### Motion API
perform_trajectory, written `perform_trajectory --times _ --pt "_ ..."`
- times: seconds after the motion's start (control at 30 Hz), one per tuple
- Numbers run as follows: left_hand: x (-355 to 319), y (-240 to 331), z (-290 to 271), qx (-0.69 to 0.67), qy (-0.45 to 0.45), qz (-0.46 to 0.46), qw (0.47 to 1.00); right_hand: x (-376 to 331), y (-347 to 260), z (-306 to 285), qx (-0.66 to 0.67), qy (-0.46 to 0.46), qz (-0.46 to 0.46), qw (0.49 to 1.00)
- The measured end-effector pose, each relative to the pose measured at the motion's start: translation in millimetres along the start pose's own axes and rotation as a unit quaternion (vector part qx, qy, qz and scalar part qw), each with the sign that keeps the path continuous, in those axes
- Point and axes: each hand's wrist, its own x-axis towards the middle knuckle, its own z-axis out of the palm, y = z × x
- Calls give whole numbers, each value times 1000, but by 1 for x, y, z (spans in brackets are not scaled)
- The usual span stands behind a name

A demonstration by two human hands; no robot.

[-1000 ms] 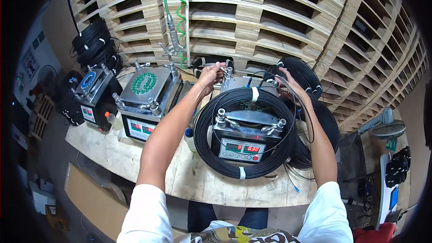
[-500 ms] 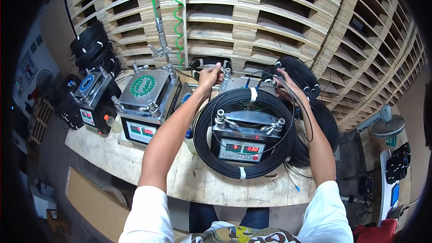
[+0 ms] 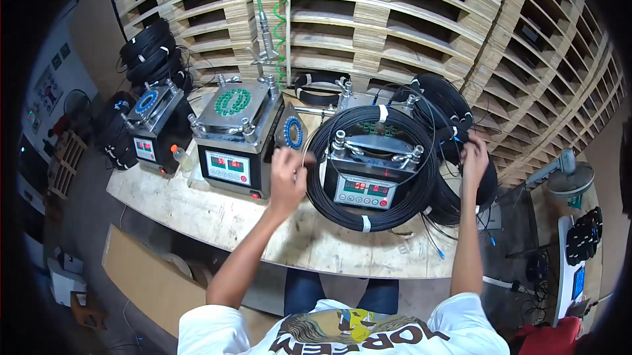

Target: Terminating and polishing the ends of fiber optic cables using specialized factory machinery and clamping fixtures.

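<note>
We cannot tell whether the blurred, curled left grip, beside the coil's left edge, holds anything; nor can we tell whether the right grip, bent-fingered by the right-hand coils, pinches a strand. The black cable coil frames the lit panel of a machine on the surface, presumably keeping slack near its plate. White ties seem meant to keep its turns bundled.

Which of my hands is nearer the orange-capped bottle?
Left. Your left hand is right of the orange-capped bottle; your right hand is much farther right, by the black cable coils.
</note>
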Motion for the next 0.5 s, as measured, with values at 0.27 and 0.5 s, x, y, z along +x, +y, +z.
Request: perform_trajectory --times 0.27,0.5 --pt "5 59 12 -1 29 86 996 -162 -52 -2 -131 118 -142 974" --pt "57 86 23 106 -97 110 984 -165 -73 48 -126 -47 -187 973"
